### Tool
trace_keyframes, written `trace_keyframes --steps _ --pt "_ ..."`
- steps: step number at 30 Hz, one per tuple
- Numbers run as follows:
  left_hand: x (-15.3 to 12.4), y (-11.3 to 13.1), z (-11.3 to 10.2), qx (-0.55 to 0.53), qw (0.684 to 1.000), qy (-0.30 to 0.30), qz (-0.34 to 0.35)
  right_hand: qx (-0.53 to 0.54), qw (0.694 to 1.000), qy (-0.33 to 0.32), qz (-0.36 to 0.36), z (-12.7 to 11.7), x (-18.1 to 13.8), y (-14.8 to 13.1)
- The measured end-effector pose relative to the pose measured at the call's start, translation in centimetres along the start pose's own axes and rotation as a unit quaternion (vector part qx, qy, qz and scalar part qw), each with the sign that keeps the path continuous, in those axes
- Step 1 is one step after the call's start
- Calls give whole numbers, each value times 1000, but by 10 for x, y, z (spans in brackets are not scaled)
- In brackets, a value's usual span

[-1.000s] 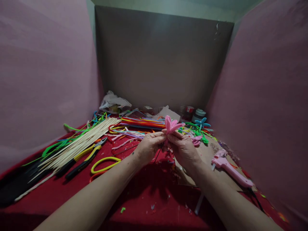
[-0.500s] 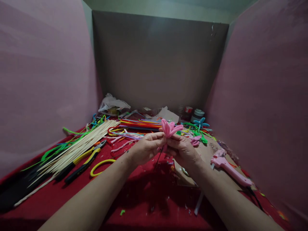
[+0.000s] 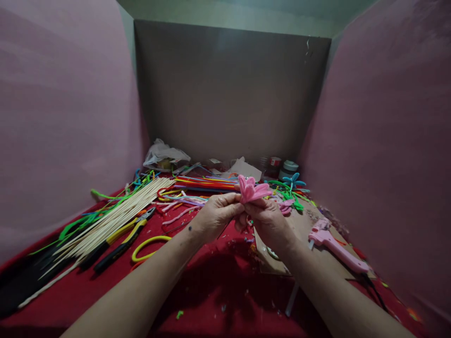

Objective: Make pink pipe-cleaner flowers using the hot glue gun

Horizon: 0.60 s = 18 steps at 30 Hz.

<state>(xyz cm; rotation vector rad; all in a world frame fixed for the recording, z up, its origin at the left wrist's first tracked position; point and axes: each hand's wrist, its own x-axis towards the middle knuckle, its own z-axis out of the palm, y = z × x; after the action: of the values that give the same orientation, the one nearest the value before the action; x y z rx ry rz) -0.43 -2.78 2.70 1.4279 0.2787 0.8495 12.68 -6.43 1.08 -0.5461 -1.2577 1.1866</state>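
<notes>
A pink pipe-cleaner flower point(image 3: 252, 190) with several looped petals is held up over the middle of the table. My left hand point(image 3: 222, 212) is closed, its thumb and fingers pinching the flower's base from the left. My right hand point(image 3: 268, 219) is closed on the base from the other side, thumb on top. Part of a thin dark stem shows below my left hand; its upper end is hidden by the fingers. Beyond my right hand lie more pink pipe-cleaner petals point(image 3: 286, 206) on cardboard.
Wooden sticks point(image 3: 116, 218) and yellow-black pliers point(image 3: 127, 239) lie at left, beside yellow-handled scissors point(image 3: 150, 248). Coloured pipe cleaners point(image 3: 207, 182) stretch across the back. A pink glue gun point(image 3: 338, 246) rests on the cardboard point(image 3: 299, 234) at right. Walls stand on both sides.
The pink flower has turned and tipped to the right between my fingers. The dark stem, which pointed down below my hands, now shows lower left, mostly behind my left hand.
</notes>
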Motion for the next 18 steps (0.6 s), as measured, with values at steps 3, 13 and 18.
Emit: trace_keyframes --steps 3,13,18 --pt "-1 -1 0 28 999 32 31 -16 999 15 -28 3 -1 -1" --pt "-5 1 10 81 982 135 104 -28 997 52 -47 11 -9 -6" --pt "-7 1 14 81 979 157 101 -30 995 80 -50 13 -9 -3"
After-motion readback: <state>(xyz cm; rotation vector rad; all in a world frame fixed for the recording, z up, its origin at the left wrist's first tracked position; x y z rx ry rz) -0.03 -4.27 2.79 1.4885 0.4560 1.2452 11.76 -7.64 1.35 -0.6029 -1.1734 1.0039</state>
